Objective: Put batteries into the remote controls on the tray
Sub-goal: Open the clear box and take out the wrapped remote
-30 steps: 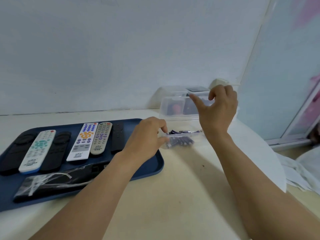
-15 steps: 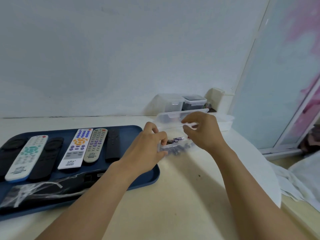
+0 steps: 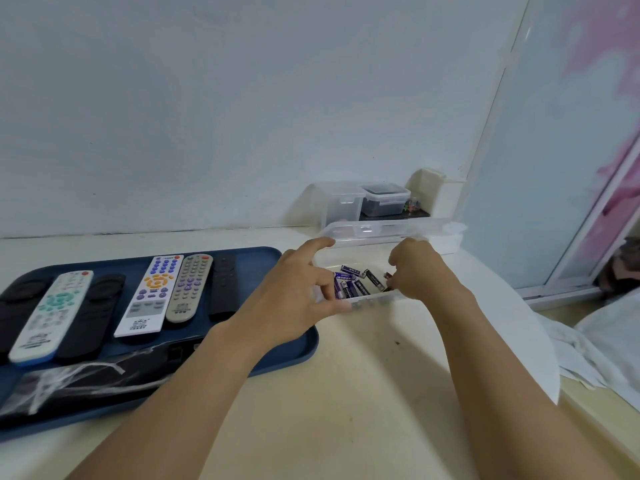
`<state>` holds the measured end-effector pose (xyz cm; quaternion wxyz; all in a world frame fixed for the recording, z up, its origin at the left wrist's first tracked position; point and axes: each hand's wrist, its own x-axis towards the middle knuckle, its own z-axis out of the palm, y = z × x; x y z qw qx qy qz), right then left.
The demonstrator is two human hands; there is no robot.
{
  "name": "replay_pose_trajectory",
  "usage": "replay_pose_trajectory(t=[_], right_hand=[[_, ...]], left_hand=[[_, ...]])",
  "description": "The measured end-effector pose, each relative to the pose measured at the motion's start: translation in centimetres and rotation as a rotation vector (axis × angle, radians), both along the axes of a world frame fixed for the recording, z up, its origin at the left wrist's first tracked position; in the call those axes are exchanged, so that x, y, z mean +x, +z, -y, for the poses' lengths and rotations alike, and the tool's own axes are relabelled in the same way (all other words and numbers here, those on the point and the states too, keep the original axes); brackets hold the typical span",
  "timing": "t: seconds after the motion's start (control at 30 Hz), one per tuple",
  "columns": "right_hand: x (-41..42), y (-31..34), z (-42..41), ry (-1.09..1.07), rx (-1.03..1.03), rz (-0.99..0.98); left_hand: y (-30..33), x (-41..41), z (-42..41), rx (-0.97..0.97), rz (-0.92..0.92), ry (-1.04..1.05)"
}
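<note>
With the lid now lowered behind the clear box [image 3: 367,299], the right hand [image 3: 415,271] has dropped in and curls over the batteries [image 3: 349,282], grasp unclear, while the left hand [image 3: 298,299] pinches the box's near left corner, so pickup begins.

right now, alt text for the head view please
Both hands are at an open clear box of batteries: the left hand holds its near left edge, the right hand reaches inside. To the left, a blue tray holds remotes lying side by side.

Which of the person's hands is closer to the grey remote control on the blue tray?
Left. The left hand holds the clear plastic battery box just right of the blue tray, nearer the grey remote control. The right hand reaches into the box, farther right.
</note>
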<state>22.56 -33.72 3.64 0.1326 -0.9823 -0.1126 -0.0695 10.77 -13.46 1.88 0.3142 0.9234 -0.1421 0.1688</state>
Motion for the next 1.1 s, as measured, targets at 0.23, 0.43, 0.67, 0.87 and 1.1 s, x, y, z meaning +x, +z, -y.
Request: replay_pose_trajectory(t=[0.23,0.43,0.67,0.87,1.1], right_hand=[[-0.5,1.3,2.4,-0.027,0.330,0.042],[-1.7,1.8,2.8,0.042,0.167,-0.044],[-2.0,1.4,1.3,0.031,-0.132,-0.071],[-1.6,0.6,0.8,0.047,-0.190,-0.025],[-2.9,1.9,0.3,0.304,0.176,-0.054]], left_hand=[[-0.6,0.2,-0.2,-0.104,0.029,0.045],[-0.4,-0.1,-0.1,-0.026,0.050,0.010],[-0.8,-0.6,0.0,0.047,0.070,-0.062],[-0.4,-0.6,-0.4,0.031,0.028,-0.066],[-0.8,-0.4,-0.5,-0.020,0.033,-0.048]])
